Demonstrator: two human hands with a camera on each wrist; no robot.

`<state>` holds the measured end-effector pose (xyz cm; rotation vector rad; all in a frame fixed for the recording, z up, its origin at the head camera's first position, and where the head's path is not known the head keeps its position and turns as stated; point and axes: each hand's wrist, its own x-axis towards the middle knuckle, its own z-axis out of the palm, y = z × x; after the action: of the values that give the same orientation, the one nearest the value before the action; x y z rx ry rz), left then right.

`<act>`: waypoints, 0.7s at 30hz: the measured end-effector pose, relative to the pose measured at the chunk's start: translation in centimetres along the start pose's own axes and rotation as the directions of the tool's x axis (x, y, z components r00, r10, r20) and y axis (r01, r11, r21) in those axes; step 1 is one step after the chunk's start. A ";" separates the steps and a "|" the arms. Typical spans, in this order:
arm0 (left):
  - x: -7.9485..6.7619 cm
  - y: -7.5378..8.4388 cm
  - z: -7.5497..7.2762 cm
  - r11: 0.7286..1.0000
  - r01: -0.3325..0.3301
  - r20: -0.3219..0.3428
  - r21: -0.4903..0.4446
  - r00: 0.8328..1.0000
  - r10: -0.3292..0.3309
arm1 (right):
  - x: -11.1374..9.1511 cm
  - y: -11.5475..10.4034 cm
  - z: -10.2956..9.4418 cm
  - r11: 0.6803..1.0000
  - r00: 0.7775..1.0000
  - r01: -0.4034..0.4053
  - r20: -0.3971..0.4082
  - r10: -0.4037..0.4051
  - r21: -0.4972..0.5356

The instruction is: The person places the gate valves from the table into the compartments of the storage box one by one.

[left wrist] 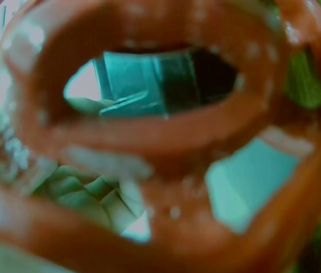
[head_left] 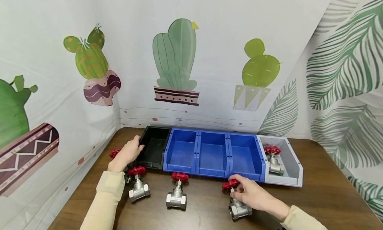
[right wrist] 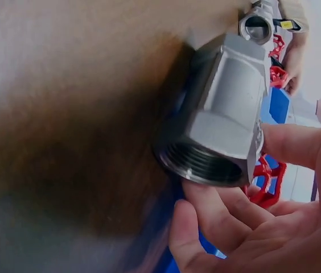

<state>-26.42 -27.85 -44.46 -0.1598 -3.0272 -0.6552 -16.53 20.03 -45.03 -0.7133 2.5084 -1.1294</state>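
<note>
Evidently the right hand (head_left: pixel 252 194) has hold of a gate valve (head_left: pixel 240 209) on the near side of the wooden table (head_left: pixel 206 218), right of centre, with thumb and fingers closed about its neck just below the handwheel. That valve has a silver-grey metal body with a soft sheen, thick and faceted at the ends like large nuts; one end shows a round, dark opening (right wrist: pixel 206 165) cut with screw thread inside. Its red handwheel (head_left: pixel 229 184) is glossy and lobed round the rim, and lies toward the far side. Whether the body touches the table is hard to tell.

The left hand (head_left: pixel 127 153) is at the left rim of the black bin (head_left: pixel 155 148), fingers bent slightly; I cannot tell whether they grip it. Another red handwheel (head_left: pixel 114 152) shows just left of that hand.

To the right of the black bin stand three blue bins (head_left: pixel 212 153), then a grey bin (head_left: pixel 291 181) with a similar valve (head_left: pixel 275 166) in it. Two more such valves (head_left: pixel 176 200) lie on the table, nearer than the bins, left of the held one
</note>
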 end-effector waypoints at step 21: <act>0.2 -0.1 0.1 1.000 0.010 0.020 -0.005 1.000 -0.010 | 0.2 0.6 0.0 0.993 1.000 0.013 -0.011 -0.011 0.113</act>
<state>-26.62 -27.91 -44.59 -0.1517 -3.0473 -0.6658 -16.85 20.28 -45.56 -0.6943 2.4284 -1.2713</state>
